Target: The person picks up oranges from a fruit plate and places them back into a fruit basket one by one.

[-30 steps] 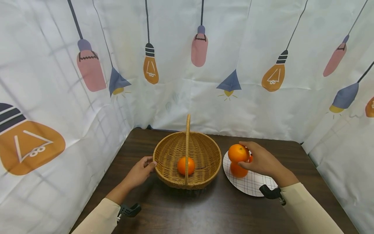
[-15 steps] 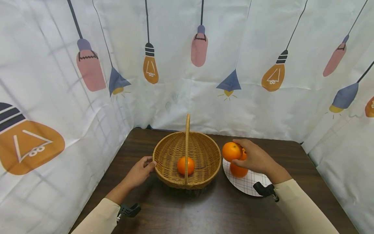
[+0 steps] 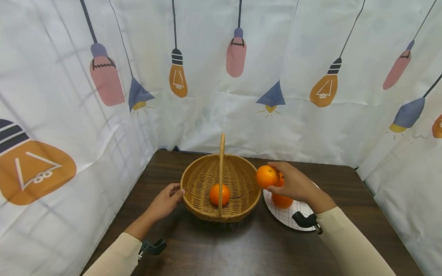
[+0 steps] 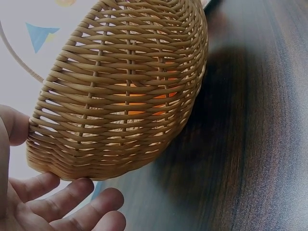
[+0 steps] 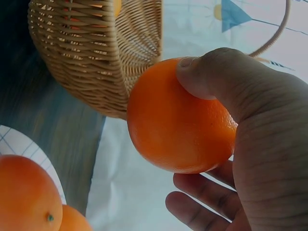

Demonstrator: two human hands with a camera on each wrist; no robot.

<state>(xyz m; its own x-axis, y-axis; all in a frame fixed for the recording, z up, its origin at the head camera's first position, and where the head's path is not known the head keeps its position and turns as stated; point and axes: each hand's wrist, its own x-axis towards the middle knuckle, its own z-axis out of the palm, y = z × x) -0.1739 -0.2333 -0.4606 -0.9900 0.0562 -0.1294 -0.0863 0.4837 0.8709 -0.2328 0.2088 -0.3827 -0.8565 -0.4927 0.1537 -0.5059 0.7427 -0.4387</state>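
My left hand [image 3: 167,201] grips the left rim of a wicker basket [image 3: 198,174], thumb at the rim and fingertips against the outer weave in the left wrist view. One orange [image 3: 215,194] lies inside the basket, behind its upright handle [image 3: 222,153]. In my right hand [image 3: 293,184] is another orange [image 3: 267,176], held between thumb and fingers near the basket's right rim. The right wrist view puts this held orange [image 5: 175,125] across the basket's edge. Below the right hand, a white checked plate [image 3: 291,220] bears an orange [image 3: 282,201], with more fruit [image 5: 74,220] partly hidden beside it.
Everything stands on a dark wooden table [image 3: 221,249]. A white curtain [image 3: 214,115] printed with lamps and bulbs hangs close behind the table and along its sides. Dark bands [image 3: 153,247] with fittings sit on both wrists.
My right hand has carried its orange left and slightly up, from over the plate to the basket's right rim. The left hand and the basket stay in place.
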